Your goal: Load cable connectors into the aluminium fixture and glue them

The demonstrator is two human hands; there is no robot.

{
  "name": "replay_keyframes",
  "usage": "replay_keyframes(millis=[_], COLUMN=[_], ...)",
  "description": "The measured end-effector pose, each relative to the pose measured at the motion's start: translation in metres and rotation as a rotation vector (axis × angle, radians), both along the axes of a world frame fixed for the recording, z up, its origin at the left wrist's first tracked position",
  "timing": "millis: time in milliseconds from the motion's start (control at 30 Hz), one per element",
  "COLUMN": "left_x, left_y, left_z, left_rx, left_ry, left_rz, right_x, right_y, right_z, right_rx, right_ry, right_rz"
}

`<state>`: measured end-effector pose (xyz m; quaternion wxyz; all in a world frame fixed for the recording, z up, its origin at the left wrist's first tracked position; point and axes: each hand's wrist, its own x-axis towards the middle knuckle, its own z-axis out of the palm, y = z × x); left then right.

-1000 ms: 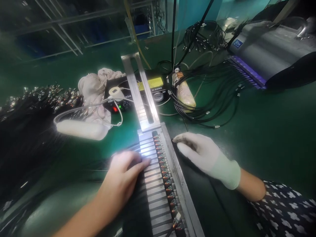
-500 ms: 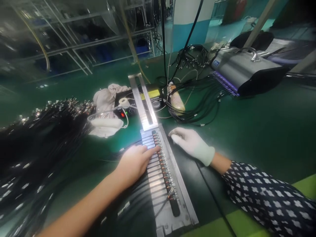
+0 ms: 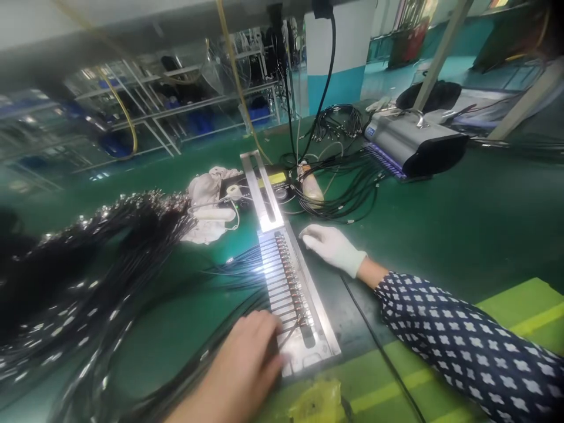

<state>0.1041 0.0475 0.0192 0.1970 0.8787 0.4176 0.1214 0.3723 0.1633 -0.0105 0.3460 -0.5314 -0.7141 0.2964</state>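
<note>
A metal fixture [image 3: 311,294] lies lengthwise on the green table, with a row of thin black cables set side by side across it and their small coppery ends in its slot. My bare left hand [image 3: 258,346] is at the fixture's near left edge, over the cables; its fingers are bent and blurred, and what they hold, if anything, is hidden. To the right of the fixture, my white-gloved right hand [image 3: 330,245] rests with its fingers curled together; anything between the fingertips is too small to make out. A slotted metal plate [image 3: 277,214] extends from the fixture's far end.
Many black cables [image 3: 132,258] spread over the left. Behind the fixture are a black control box [image 3: 284,192], a bottle [image 3: 311,187] and a crumpled cloth [image 3: 205,191]. A grey machine with a handle [image 3: 418,138] stands at the back right. Green tape [image 3: 520,311] crosses the near right.
My left hand has moved from the middle of the cable row down to the fixture's near end. My right hand stays beside the fixture. The camera view has shifted.
</note>
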Motion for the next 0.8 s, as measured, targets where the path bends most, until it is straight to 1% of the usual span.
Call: replay_keyframes(millis=[67,133,233,300,367,467,567,700,800], left_x=[-0.008,-0.012,-0.012,-0.012,-0.014,-0.019,-0.023,-0.023,-0.023], left_y=[-0.014,-0.021,-0.021,-0.020,-0.018,-0.015,-0.013,-0.010,-0.008], left_z=[-0.007,-0.011,-0.011,-0.012,-0.013,-0.016,-0.017,-0.012,-0.007], left_rx=[0.006,0.037,0.059,0.089,0.160,0.270,0.326,0.444,0.459], left_ry=[-0.051,-0.063,-0.082,-0.133,-0.176,-0.133,-0.043,0.008,0.049], left_rz=[0.025,0.023,-0.017,-0.035,-0.081,-0.156,-0.175,-0.199,-0.231], right_x=[-0.001,-0.001,-0.001,0.000,0.000,0.000,0.001,0.002,0.002], right_y=[-0.001,-0.001,-0.002,-0.002,-0.003,-0.002,0.000,0.001,0.000], right_z=[0.000,0.001,0.001,0.001,0.001,0.000,0.000,-0.001,-0.002], right_rx=[0.002,0.002,0.002,0.001,0.001,-0.002,-0.008,-0.006,-0.003], right_ry=[-0.008,-0.012,-0.016,-0.017,-0.017,-0.014,-0.011,-0.001,0.013], right_rz=[-0.004,-0.006,-0.006,-0.006,-0.010,-0.012,-0.012,-0.012,-0.012])
